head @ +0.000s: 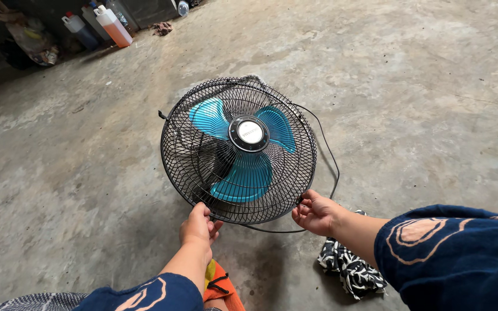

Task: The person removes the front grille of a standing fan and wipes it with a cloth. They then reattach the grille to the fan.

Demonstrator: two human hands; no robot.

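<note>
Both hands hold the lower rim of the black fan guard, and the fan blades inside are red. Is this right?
Not quite. The head view shows the blades are blue, not red. The rest stands: the left hand and the right hand both hold the lower rim of the black fan guard.

Bare stained concrete floor point(410, 86) in daylight, plastic jugs point(112, 24) at its far edge.
</note>
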